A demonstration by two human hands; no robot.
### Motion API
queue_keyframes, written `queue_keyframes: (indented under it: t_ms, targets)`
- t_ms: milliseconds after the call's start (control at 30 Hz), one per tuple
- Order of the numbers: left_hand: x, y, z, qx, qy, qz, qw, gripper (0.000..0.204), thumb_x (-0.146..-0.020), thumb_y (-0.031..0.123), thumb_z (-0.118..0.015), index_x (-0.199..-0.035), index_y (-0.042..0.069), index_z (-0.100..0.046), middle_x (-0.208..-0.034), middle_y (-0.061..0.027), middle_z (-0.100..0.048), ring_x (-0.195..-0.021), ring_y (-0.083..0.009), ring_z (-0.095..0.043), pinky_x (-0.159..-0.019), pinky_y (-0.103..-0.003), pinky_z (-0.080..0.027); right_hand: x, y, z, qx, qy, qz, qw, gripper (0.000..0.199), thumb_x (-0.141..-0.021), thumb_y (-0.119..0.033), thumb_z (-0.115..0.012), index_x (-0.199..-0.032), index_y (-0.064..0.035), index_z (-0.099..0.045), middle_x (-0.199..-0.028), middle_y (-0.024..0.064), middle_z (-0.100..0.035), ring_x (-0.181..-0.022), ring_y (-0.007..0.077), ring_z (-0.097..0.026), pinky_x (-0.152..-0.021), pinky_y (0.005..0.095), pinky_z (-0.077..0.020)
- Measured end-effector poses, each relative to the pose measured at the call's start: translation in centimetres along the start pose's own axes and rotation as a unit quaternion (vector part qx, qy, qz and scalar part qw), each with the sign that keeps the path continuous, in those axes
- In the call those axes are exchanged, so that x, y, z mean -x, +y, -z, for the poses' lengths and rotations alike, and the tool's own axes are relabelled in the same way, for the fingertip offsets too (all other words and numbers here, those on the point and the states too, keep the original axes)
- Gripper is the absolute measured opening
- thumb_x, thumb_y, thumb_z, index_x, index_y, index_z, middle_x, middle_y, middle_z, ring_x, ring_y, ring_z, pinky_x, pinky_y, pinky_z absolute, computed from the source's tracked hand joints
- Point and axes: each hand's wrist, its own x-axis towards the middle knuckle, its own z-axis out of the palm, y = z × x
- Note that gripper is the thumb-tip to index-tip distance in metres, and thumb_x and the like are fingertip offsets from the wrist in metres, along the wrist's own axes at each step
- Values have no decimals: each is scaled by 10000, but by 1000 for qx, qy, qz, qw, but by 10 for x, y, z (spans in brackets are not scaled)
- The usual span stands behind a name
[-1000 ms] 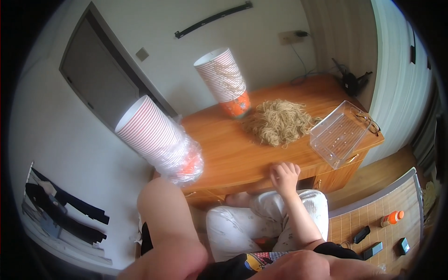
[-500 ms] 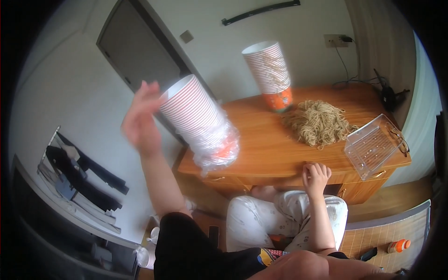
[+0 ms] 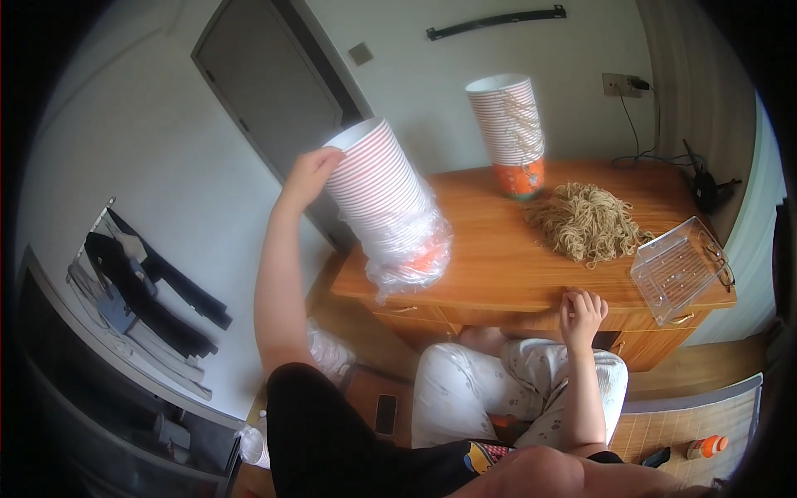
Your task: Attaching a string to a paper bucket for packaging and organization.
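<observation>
On the left end of the wooden desk stands a tall stack of paper cups [image 3: 378,187], white with fine red stripes, leaning a little. Crumpled clear plastic wrap [image 3: 408,249] bunches around its lower part. My left hand [image 3: 314,176] pinches the rim of the top paper cup from the left side. My right hand [image 3: 584,314] rests by the desk's front edge with its fingers curled in; whatever they may hold is hidden. Nearby lies a loose heap of tan string [image 3: 588,222]. Behind it, a second cup stack [image 3: 505,124] has string pieces hanging down its side.
A clear plastic tray [image 3: 677,266] with glasses [image 3: 718,259] sits at the desk's right front corner. Farther back are a black router-like device [image 3: 706,187] and cables. A phone [image 3: 386,415] lies low on my left; an orange bottle [image 3: 707,447] is at lower right.
My left hand, raised and spread beside the wrapped stack before, has closed on the top cup's rim. The whole view has shifted slightly; my right hand keeps its place by the desk edge.
</observation>
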Motion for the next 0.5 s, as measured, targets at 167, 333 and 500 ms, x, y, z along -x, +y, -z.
queue_keyframes:
  t_ms: [167, 333, 500]
  targets:
    - [0, -3, 9, -43, 3, -19, 999, 270, -959, 246, -552, -1029, 23, -687, -909, -154, -708, -839, -248, -667, -766, -339, -493, -2, -5, -1, -3, 14, 14, 1000, 95, -772, -104, -681, -851, -119, -629, -886, 12, -662, -879, 220, -589, -842, 359, -360]
    - [-9, 4, 10, -115, 13, -48, 992, 247, -949, 244, -544, -1018, 55, -688, -940, -202, -687, -856, -372, -662, -753, -392, -506, -1, -2, -4, 4, 26, 20, 999, 87, -775, -96, -676, -845, -120, -631, -879, 6, -664, -882, 215, -592, -849, 355, -361]
    - [-20, -2, 11, -204, 119, -136, 962, 171, -921, 206, -569, -960, 80, -678, -885, -171, -686, -845, -379, -650, -749, -455, -508, 0, 0, -7, 15, 21, 22, 999, 90, -776, -89, -680, -844, -121, -631, -880, 5, -665, -880, 214, -595, -854, 357, -361]
